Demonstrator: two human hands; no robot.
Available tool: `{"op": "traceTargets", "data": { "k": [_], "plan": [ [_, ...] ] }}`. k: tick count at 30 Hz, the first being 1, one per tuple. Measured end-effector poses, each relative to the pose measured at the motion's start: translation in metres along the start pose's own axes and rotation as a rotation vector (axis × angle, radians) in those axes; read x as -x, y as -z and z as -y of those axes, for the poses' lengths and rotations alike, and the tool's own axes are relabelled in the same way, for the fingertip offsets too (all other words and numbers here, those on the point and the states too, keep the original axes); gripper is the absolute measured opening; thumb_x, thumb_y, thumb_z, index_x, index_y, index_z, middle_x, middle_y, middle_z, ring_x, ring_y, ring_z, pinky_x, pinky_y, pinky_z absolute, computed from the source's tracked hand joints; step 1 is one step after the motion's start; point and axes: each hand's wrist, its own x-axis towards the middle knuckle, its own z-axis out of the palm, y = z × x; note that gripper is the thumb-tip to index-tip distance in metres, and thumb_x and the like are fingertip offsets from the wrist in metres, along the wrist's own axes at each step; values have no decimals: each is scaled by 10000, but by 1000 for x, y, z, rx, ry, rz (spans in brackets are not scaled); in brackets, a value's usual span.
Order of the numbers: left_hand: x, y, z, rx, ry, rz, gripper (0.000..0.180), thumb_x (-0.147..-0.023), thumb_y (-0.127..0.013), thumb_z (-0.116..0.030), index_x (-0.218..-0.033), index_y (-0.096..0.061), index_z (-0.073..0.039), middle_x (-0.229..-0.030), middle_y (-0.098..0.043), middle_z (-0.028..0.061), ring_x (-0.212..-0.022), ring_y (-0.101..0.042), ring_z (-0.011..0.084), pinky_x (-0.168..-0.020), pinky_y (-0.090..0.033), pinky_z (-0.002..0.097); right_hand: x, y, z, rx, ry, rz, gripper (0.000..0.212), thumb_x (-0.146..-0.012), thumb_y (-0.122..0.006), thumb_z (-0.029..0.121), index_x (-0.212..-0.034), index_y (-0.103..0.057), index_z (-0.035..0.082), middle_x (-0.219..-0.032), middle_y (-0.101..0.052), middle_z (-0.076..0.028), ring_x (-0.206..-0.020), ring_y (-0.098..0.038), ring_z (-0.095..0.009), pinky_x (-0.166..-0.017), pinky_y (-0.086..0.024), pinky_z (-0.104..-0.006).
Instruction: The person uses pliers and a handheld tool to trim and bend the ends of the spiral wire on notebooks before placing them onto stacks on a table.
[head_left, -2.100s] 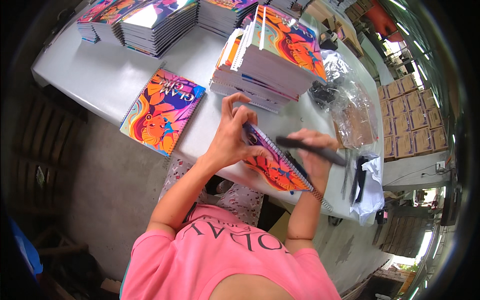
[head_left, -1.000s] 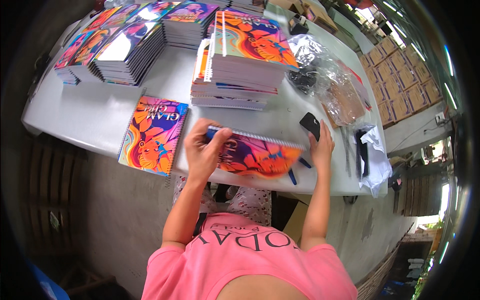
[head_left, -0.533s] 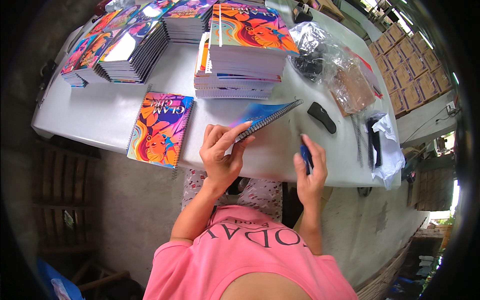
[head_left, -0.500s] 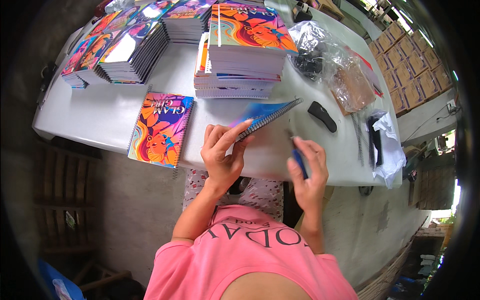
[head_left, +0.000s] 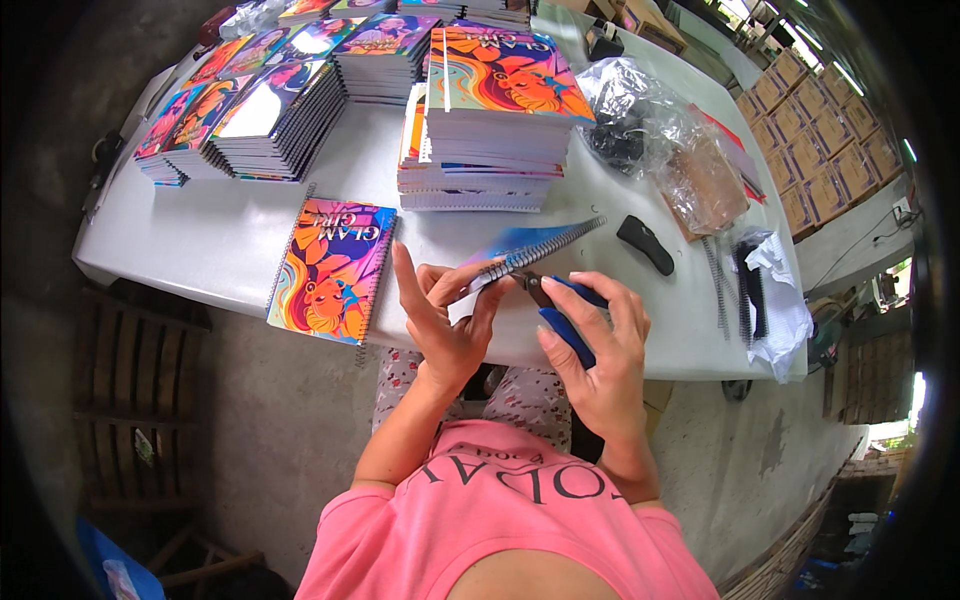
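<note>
Pinched in my left hand (head_left: 445,320) is a spiral notebook (head_left: 530,244) with a blue cover, its dark coil slanting up to the right and a bit of wire sticking out at the far end. My right hand (head_left: 605,345) grips pliers with blue handles (head_left: 568,337). Their dark jaws touch or nearly touch the coil close to my left fingertips; whether they bite the wire I cannot tell. Left of my hands lies another spiral notebook (head_left: 332,270) with a colourful cover, loose coil ends poking out at two corners.
A tall stack of unbound notebooks (head_left: 490,150) stands ahead. Bound notebooks are piled (head_left: 270,120) at the far left. To the right are a black curved object (head_left: 645,245), clear plastic bags (head_left: 650,130), loose coils (head_left: 718,280) and white crumpled paper (head_left: 778,300) on the white table (head_left: 190,225).
My right hand has brought the pliers left to the coil, their handles now spread. My left index finger has lifted away from the notebook. The whole view has shifted slightly.
</note>
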Motion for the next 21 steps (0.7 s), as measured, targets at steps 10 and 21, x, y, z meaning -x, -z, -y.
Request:
{"op": "traceTargets", "data": {
  "k": [10,21],
  "plan": [
    [-16,39,6,-169,-205,52,714,-779,-734,-179,-1300,-293,30,-734,-604,73,-661,-476,184,-674,-452,337,-8,18,-82,-43,-263,-221,451,-830,-647,303,-1240,-560,138,-1107,-539,-96,-1030,-507,-274,-886,-370,-399],
    [-42,29,23,610,-6,-581,450,-971,-286,-494,-1238,-352,-138,-713,-412,52,-746,-421,194,-843,-384,376,9,-49,-122,146,-361,-41,481,-894,-514,462,-1269,-526,161,-1304,-463,-103,-1232,-413,-272,-993,-290,-496]
  ]
}}
